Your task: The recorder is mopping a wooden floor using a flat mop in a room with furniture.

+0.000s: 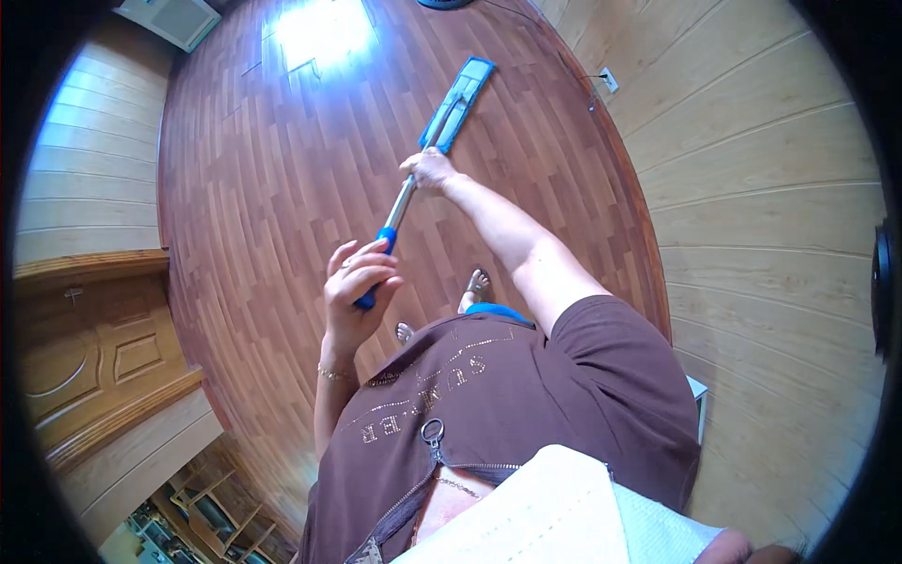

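Observation:
A flat mop (401,202) with a silver pole and a blue grip slants across the view in front of me. Its long blue-edged head (473,85) lies flat on the wooden floor ahead. My left hand (357,282) is closed round the blue grip at the near end of the pole. Farther down the pole, close to the mop head, my right hand (432,169) grips the metal with its arm stretched out.
Brown wooden floor (254,188) spreads ahead, with a bright light patch at the far side. Panelled walls run along both sides; a socket with a cord (609,80) is on the right one. A wooden door (103,348) stands at left, a shelf rack (221,508) lower left.

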`<action>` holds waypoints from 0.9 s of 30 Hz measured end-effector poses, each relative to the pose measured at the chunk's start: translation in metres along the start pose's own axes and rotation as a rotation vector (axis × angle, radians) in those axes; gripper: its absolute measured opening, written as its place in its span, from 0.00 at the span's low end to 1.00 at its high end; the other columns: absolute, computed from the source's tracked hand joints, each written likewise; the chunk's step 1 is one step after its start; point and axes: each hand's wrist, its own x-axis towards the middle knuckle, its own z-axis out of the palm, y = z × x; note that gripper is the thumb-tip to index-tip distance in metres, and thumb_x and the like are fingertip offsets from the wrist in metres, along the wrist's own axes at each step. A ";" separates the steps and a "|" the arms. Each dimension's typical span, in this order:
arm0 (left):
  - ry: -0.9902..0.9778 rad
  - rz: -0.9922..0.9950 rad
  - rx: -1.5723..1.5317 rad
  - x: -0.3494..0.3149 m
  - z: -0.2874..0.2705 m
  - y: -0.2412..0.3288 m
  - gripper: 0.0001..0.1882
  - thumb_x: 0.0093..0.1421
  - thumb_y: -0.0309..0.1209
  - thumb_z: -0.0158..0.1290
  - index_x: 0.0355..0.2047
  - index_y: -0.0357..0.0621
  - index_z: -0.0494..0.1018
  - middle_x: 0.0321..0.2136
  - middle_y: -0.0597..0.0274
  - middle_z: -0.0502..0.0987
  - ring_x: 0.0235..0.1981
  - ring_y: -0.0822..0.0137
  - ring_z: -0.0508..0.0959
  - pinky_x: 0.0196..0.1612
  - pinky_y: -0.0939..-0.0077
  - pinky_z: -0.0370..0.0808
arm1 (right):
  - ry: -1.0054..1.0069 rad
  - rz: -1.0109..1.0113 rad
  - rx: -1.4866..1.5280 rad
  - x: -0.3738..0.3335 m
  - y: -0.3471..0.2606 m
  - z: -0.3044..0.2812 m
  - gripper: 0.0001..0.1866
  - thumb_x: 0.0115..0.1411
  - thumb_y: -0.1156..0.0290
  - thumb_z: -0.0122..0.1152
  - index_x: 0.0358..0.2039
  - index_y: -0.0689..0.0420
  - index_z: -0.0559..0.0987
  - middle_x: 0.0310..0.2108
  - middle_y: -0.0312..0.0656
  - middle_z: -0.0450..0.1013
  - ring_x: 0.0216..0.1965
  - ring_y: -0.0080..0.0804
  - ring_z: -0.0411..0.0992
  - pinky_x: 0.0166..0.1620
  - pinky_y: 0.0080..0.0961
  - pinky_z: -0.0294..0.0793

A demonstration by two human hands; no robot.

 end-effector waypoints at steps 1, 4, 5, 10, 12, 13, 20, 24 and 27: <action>-0.001 -0.004 -0.002 0.004 0.008 -0.005 0.07 0.51 0.28 0.65 0.29 0.44 0.78 0.34 0.62 0.82 0.50 0.60 0.79 0.58 0.60 0.63 | -0.045 0.034 -0.075 -0.006 0.010 -0.008 0.11 0.45 0.67 0.63 0.32 0.42 0.83 0.36 0.37 0.80 0.42 0.36 0.77 0.42 0.38 0.71; -0.158 0.011 0.001 0.015 0.022 -0.008 0.08 0.50 0.30 0.65 0.30 0.48 0.77 0.37 0.67 0.80 0.52 0.62 0.77 0.58 0.57 0.63 | -0.015 0.059 -0.098 -0.025 0.016 -0.035 0.03 0.45 0.66 0.60 0.24 0.45 0.79 0.30 0.36 0.77 0.41 0.37 0.76 0.43 0.38 0.68; -0.172 0.023 -0.008 0.018 0.022 -0.008 0.08 0.50 0.30 0.65 0.30 0.48 0.77 0.37 0.67 0.80 0.52 0.62 0.77 0.58 0.57 0.63 | -0.007 0.078 -0.100 -0.032 0.018 -0.039 0.03 0.45 0.66 0.60 0.24 0.45 0.79 0.30 0.36 0.77 0.41 0.37 0.76 0.43 0.38 0.68; -0.274 0.103 -0.052 0.029 0.018 -0.003 0.09 0.49 0.31 0.66 0.29 0.50 0.77 0.37 0.67 0.80 0.53 0.62 0.77 0.58 0.52 0.63 | 0.123 0.165 -0.042 -0.060 0.020 -0.051 0.06 0.48 0.62 0.62 0.23 0.48 0.77 0.29 0.37 0.76 0.39 0.39 0.75 0.42 0.40 0.66; -0.314 0.137 -0.058 0.031 0.018 -0.002 0.09 0.49 0.31 0.66 0.29 0.50 0.76 0.36 0.67 0.80 0.53 0.63 0.76 0.58 0.52 0.64 | 0.200 0.153 -0.016 -0.073 0.024 -0.049 0.11 0.48 0.60 0.65 0.21 0.50 0.74 0.26 0.37 0.74 0.35 0.40 0.74 0.40 0.38 0.65; -0.340 0.156 -0.055 0.031 0.018 -0.002 0.09 0.49 0.31 0.67 0.29 0.50 0.76 0.36 0.68 0.80 0.53 0.63 0.76 0.58 0.51 0.64 | 0.212 0.169 -0.022 -0.080 0.024 -0.047 0.11 0.48 0.60 0.65 0.21 0.50 0.74 0.26 0.37 0.74 0.35 0.40 0.74 0.40 0.38 0.65; -0.406 0.245 -0.094 0.023 0.010 0.004 0.11 0.48 0.33 0.67 0.28 0.50 0.75 0.36 0.68 0.80 0.52 0.63 0.77 0.57 0.51 0.65 | 0.325 0.262 0.017 -0.120 0.011 -0.031 0.11 0.45 0.61 0.67 0.21 0.50 0.73 0.25 0.36 0.73 0.36 0.38 0.74 0.42 0.38 0.65; -0.453 0.256 -0.125 0.012 -0.002 0.011 0.11 0.48 0.32 0.67 0.28 0.50 0.75 0.36 0.69 0.80 0.52 0.63 0.77 0.56 0.52 0.65 | 0.369 0.271 0.006 -0.143 -0.004 -0.031 0.12 0.44 0.62 0.68 0.20 0.50 0.73 0.24 0.38 0.73 0.35 0.39 0.74 0.40 0.37 0.68; -0.465 0.258 -0.159 -0.012 -0.014 0.019 0.11 0.47 0.31 0.67 0.27 0.49 0.75 0.35 0.68 0.80 0.52 0.63 0.77 0.56 0.53 0.65 | 0.397 0.275 0.023 -0.170 -0.025 -0.017 0.09 0.45 0.61 0.65 0.18 0.48 0.74 0.24 0.37 0.75 0.34 0.41 0.74 0.40 0.40 0.68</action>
